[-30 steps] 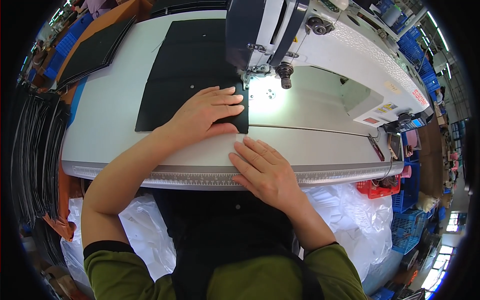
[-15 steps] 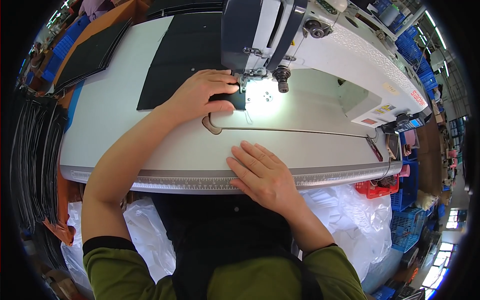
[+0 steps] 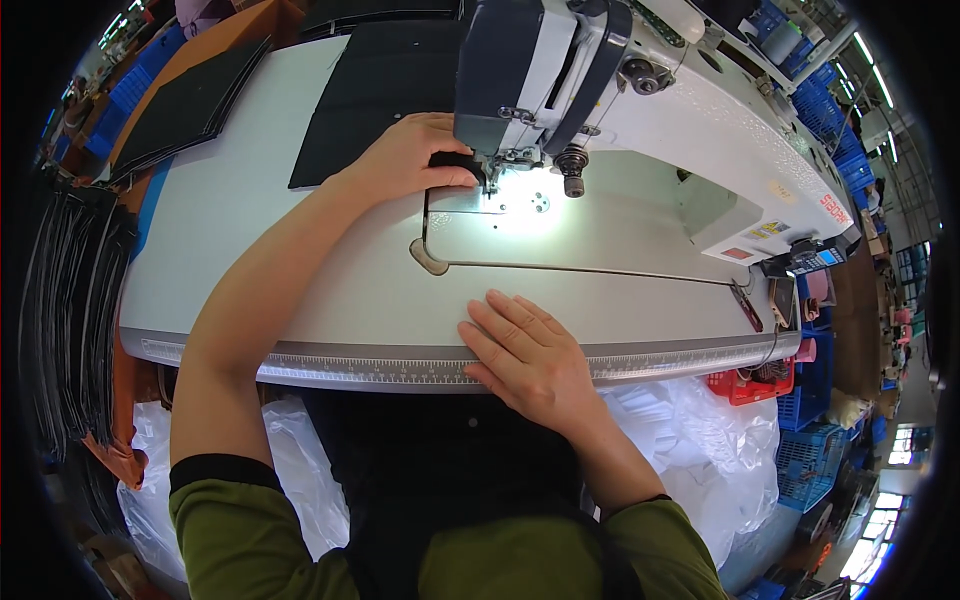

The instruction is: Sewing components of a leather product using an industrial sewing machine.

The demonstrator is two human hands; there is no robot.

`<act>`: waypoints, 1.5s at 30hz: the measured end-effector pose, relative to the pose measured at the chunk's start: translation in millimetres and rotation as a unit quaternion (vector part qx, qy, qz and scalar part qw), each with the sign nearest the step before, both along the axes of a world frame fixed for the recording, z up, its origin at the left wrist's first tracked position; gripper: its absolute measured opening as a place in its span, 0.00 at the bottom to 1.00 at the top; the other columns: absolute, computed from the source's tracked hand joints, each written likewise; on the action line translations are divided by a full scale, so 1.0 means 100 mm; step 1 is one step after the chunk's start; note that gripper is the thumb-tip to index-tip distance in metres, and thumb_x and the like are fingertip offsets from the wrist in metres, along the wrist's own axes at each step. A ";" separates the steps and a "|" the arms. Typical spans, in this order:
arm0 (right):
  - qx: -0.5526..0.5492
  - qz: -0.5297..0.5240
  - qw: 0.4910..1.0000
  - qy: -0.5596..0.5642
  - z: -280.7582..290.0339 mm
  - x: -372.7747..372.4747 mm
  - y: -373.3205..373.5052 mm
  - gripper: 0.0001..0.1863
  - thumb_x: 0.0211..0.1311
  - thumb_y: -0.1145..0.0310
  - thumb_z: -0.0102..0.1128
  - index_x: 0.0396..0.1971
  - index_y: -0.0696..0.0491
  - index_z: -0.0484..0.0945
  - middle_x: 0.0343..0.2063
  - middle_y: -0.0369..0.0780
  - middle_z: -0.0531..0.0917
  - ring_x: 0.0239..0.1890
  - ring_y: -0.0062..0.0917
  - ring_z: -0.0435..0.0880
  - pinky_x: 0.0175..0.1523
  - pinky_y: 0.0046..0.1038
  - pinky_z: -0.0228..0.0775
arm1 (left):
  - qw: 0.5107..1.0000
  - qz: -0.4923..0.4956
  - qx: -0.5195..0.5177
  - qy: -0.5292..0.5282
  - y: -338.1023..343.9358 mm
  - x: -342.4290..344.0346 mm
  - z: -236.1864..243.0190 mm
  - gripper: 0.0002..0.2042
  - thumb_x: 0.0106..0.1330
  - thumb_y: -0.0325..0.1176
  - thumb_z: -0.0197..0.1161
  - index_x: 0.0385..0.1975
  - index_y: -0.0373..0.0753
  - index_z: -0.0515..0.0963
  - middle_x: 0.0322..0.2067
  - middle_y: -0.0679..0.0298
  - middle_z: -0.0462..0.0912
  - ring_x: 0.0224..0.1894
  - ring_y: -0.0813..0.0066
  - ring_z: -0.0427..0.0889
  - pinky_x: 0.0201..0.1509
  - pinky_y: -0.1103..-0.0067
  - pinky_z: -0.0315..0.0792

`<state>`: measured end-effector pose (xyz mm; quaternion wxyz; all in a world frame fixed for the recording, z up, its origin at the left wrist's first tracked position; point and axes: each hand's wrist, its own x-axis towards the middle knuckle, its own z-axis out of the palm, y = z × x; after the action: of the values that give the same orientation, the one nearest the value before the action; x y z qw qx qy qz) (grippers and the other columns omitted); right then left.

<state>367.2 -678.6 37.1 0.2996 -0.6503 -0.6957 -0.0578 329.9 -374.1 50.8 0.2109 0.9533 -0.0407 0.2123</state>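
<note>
A black fabric panel (image 3: 365, 90) lies on the machine bed, its right part under the head of a white and dark grey sewing machine (image 3: 500, 75). My left hand (image 3: 415, 160) rests on the panel's near right part, beside the lit presser foot (image 3: 490, 175). Its fingers lie over the cloth, with the thumb spread apart near the panel's edge; the fingertips are partly hidden by the machine head. Flat on the pale bed, by the ruler strip (image 3: 350, 368) along the front edge, my right hand (image 3: 530, 350) has its fingers stretched out and holds nothing.
Black pieces (image 3: 190, 105) are stacked at the far left, with a taller pile (image 3: 75, 310) beside the table. Thread snips (image 3: 746, 306) lie at the bed's right end. A red basket (image 3: 750, 383) and clear plastic sheeting (image 3: 690, 440) are below the front edge.
The black panel has slid away from me under the machine head, and my left hand has moved up with it. My right hand stays at nearly the same spot on the bed.
</note>
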 end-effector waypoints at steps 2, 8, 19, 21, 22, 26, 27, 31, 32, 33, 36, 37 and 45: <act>-0.002 0.001 1.000 0.002 0.01 -0.01 0.00 0.22 0.57 0.65 0.72 0.52 0.53 0.84 0.58 0.38 0.83 0.63 0.34 0.80 0.67 0.37 0.71 | 1.000 -0.005 0.001 -0.019 0.02 0.00 -0.03 0.18 0.58 0.41 0.73 0.37 0.30 0.85 0.40 0.59 0.85 0.42 0.59 0.81 0.49 0.72 0.73; -0.013 0.000 1.000 0.009 0.03 0.02 -0.05 0.22 0.56 0.65 0.72 0.52 0.53 0.84 0.57 0.38 0.83 0.63 0.35 0.80 0.68 0.38 0.70 | 0.999 -0.003 -0.037 0.006 -0.05 0.00 0.00 0.18 0.59 0.40 0.74 0.39 0.30 0.85 0.42 0.60 0.86 0.44 0.61 0.81 0.50 0.73 0.73; 0.048 -0.138 0.989 -0.017 -0.11 0.04 -0.14 0.15 0.55 0.73 0.68 0.44 0.57 0.86 0.50 0.42 0.87 0.55 0.40 0.84 0.62 0.39 0.74 | 0.866 0.373 -0.333 0.023 1.77 -0.23 -0.01 0.18 0.68 0.43 0.65 0.48 0.36 0.84 0.41 0.55 0.86 0.31 0.68 0.82 0.38 0.75 0.77; 0.058 -0.134 0.989 -0.029 -0.09 0.06 -0.17 0.14 0.55 0.75 0.67 0.43 0.57 0.86 0.49 0.43 0.87 0.54 0.42 0.84 0.60 0.39 0.75 | 0.813 0.399 -0.423 0.022 1.83 0.10 -0.14 0.19 0.65 0.41 0.68 0.49 0.35 0.83 0.39 0.55 0.86 0.29 0.66 0.83 0.36 0.72 0.78; 0.056 -0.135 0.989 -0.031 -0.06 0.04 -0.18 0.14 0.55 0.75 0.66 0.43 0.57 0.86 0.48 0.43 0.87 0.54 0.42 0.84 0.60 0.39 0.75 | 0.783 0.413 -0.465 0.014 1.87 0.23 -0.18 0.19 0.63 0.40 0.70 0.50 0.35 0.83 0.38 0.55 0.86 0.28 0.65 0.83 0.34 0.71 0.79; 0.060 -0.142 0.987 -0.053 -0.17 0.06 -0.28 0.15 0.54 0.73 0.68 0.44 0.56 0.85 0.48 0.42 0.87 0.53 0.41 0.84 0.58 0.39 0.75 | 0.755 0.225 -0.614 -0.042 1.76 0.19 0.30 0.14 0.66 0.31 0.65 0.50 0.36 0.82 0.42 0.58 0.88 0.39 0.72 0.86 0.44 0.79 0.79; 0.050 -0.145 0.987 -0.047 -0.15 0.03 -0.27 0.13 0.56 0.75 0.66 0.43 0.57 0.85 0.48 0.43 0.87 0.54 0.41 0.84 0.60 0.40 0.74 | 0.781 0.182 -0.591 -0.087 1.76 0.12 0.44 0.14 0.66 0.29 0.64 0.50 0.36 0.82 0.41 0.60 0.87 0.38 0.74 0.85 0.44 0.81 0.78; 0.045 -0.127 0.990 -0.050 -0.17 0.07 -0.26 0.13 0.61 0.75 0.63 0.46 0.57 0.84 0.49 0.45 0.86 0.55 0.42 0.84 0.62 0.40 0.73 | 0.843 0.226 -0.430 -0.229 2.06 -0.41 1.11 0.18 0.64 0.23 0.60 0.55 0.37 0.80 0.41 0.65 0.86 0.38 0.79 0.82 0.43 0.83 0.75; 0.043 -0.126 0.990 -0.055 -0.18 0.10 -0.26 0.14 0.62 0.75 0.62 0.48 0.57 0.84 0.50 0.45 0.86 0.55 0.43 0.84 0.63 0.39 0.73 | 0.836 0.223 -0.406 -0.295 2.12 -0.57 1.23 0.19 0.64 0.23 0.60 0.56 0.38 0.79 0.43 0.65 0.85 0.39 0.78 0.82 0.44 0.82 0.75; 0.043 -0.122 0.990 -0.060 -0.18 0.11 -0.27 0.14 0.64 0.75 0.62 0.49 0.57 0.84 0.51 0.46 0.86 0.55 0.43 0.84 0.63 0.39 0.73 | 0.824 0.219 -0.377 -0.361 2.18 -0.78 1.35 0.19 0.64 0.23 0.59 0.57 0.38 0.78 0.45 0.64 0.85 0.41 0.76 0.81 0.45 0.81 0.74; 0.046 -0.121 0.990 -0.064 -0.20 0.14 -0.25 0.13 0.63 0.76 0.62 0.48 0.58 0.84 0.49 0.46 0.86 0.54 0.43 0.85 0.62 0.39 0.74 | 0.767 0.336 -0.298 -0.458 2.63 -1.50 1.39 0.17 0.62 0.22 0.56 0.52 0.36 0.79 0.40 0.61 0.85 0.36 0.73 0.80 0.41 0.81 0.71; 0.046 -0.124 0.989 -0.067 -0.21 0.14 -0.25 0.13 0.63 0.76 0.62 0.47 0.58 0.84 0.49 0.47 0.86 0.53 0.43 0.85 0.62 0.39 0.75 | 0.722 0.352 -0.327 -0.498 2.72 -1.68 1.32 0.17 0.62 0.22 0.56 0.52 0.36 0.79 0.39 0.60 0.84 0.37 0.72 0.80 0.42 0.80 0.71; 0.022 -0.151 0.983 -0.097 -0.18 0.06 -0.27 0.13 0.63 0.77 0.62 0.47 0.58 0.84 0.49 0.46 0.86 0.53 0.43 0.85 0.62 0.39 0.75 | 0.552 0.599 -0.462 -0.352 3.32 -2.71 -0.01 0.17 0.62 0.31 0.65 0.47 0.28 0.73 0.35 0.48 0.81 0.19 0.63 0.81 0.16 0.73 0.78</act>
<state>373.7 -705.1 19.1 0.2328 -0.7325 -0.6138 -0.1806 58.5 -41.8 49.9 0.4150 0.3786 0.5724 0.5973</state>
